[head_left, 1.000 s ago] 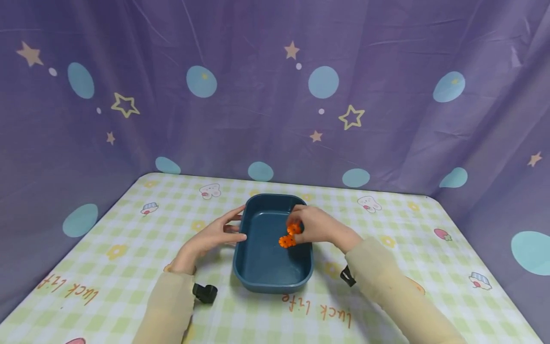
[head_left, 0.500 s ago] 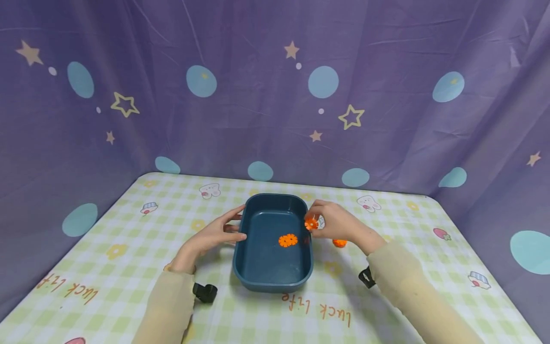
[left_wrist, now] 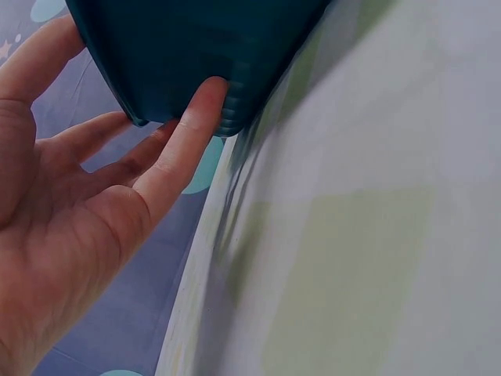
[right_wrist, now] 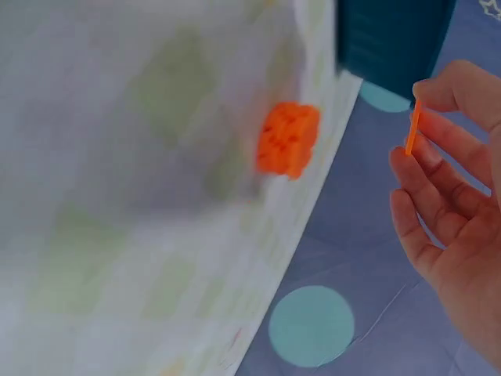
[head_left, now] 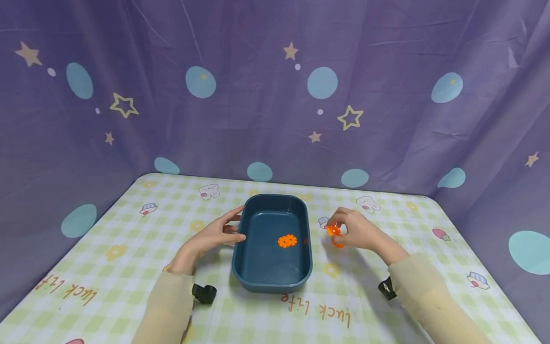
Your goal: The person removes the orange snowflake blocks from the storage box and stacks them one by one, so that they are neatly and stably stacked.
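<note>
A dark teal rectangular box (head_left: 272, 288) stands on the table. My left hand (head_left: 210, 237) rests against its left wall, and the left wrist view shows the thumb and fingers nearly straight along the teal side. Inside the box lie orange flower-shaped discs (head_left: 287, 241), joined or overlapping. To the right of the box, my right hand (head_left: 358, 231) pinches a thin orange flower-shaped disc (right_wrist: 413, 129) between thumb and fingertips. Below that hand, a small orange stack of notched discs (right_wrist: 288, 141) sits on the cloth, partly hidden by the hand in the head view.
A green-and-white checked cloth (head_left: 129, 239) with printed drawings covers the table. Behind it hangs a purple curtain (head_left: 240, 119) with stars and dots. Each wrist wears a black strap-on device (head_left: 205, 294).
My right hand has moved out of the box to the right with an orange disc in its fingertips, now over the orange stack. The left hand and box have stayed put.
</note>
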The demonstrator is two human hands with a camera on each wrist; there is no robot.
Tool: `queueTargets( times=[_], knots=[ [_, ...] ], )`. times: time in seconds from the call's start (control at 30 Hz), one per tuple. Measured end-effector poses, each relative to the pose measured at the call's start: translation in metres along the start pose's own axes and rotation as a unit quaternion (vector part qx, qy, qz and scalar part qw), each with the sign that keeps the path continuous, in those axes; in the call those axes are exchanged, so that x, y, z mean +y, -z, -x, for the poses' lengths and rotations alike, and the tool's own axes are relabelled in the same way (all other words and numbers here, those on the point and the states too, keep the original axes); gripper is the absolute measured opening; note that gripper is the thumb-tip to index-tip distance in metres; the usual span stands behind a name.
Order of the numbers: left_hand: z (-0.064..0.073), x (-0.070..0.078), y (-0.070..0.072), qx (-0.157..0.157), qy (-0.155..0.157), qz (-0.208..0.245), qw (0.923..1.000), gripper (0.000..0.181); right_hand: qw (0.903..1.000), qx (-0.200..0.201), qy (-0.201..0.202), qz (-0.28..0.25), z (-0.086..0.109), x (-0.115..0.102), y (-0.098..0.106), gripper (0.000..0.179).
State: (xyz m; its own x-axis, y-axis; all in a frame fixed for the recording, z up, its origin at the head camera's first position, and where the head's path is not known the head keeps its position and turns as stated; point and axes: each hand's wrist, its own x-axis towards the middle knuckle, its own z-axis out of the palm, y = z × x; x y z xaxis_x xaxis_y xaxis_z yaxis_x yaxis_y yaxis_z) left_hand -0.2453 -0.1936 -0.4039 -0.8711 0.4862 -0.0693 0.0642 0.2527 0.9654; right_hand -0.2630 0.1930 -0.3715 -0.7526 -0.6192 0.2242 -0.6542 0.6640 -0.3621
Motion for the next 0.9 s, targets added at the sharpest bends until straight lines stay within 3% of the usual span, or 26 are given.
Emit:
queueTargets(
  times=[0.53,0.9],
  knots=[
    [0.001,0.000,0.000,0.008,0.010,0.000,0.9999,0.083,0.9974,-0.027,-0.060,0.029,0.017,0.023,-0.011,0.023],
    [0.001,-0.001,-0.001,0.008,0.008,0.004,0.9999,0.082,0.9985,-0.022,-0.038,0.031,0.017,0.027,-0.017,0.023]
  ],
)
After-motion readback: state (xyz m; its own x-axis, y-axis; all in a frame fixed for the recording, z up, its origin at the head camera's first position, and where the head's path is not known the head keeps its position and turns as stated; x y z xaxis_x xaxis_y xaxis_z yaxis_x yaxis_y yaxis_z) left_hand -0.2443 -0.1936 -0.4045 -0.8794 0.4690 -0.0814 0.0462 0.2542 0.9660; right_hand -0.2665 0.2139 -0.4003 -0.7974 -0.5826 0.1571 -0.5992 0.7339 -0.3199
